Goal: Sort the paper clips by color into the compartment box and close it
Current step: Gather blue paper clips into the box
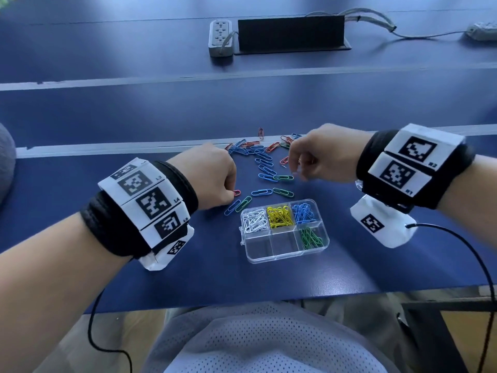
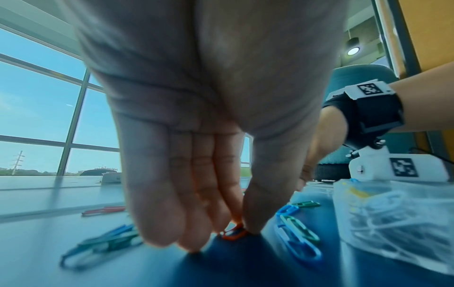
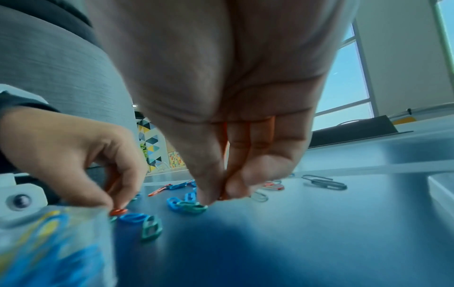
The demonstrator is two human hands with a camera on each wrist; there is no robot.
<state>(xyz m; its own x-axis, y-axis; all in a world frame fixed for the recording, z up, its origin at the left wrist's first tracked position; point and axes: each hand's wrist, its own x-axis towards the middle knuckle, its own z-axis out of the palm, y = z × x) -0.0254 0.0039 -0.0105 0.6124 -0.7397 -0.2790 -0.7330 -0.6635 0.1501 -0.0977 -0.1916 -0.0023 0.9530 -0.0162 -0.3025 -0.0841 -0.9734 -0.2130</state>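
The clear compartment box [image 1: 285, 255] stands open near the table's front edge, with white, yellow, blue and green clips sorted in separate cells and two front cells empty. Loose blue, red and green paper clips [image 1: 265, 160] lie scattered behind it. My left hand [image 1: 233, 193] is down on the table left of the box, thumb and fingers pinching a red paper clip [image 2: 234, 234] that still touches the surface. My right hand [image 1: 294, 168] hovers over the loose clips with thumb and fingertips pinched together; a sliver of red shows between them [image 3: 221, 197].
A blue and a green clip [image 1: 238, 205] lie just beside my left fingertips, close to the box's left corner. A power strip [image 1: 220, 37] and a black panel [image 1: 291, 33] sit far back. Wrist-camera cables [image 1: 457, 238] trail over the table's front edge.
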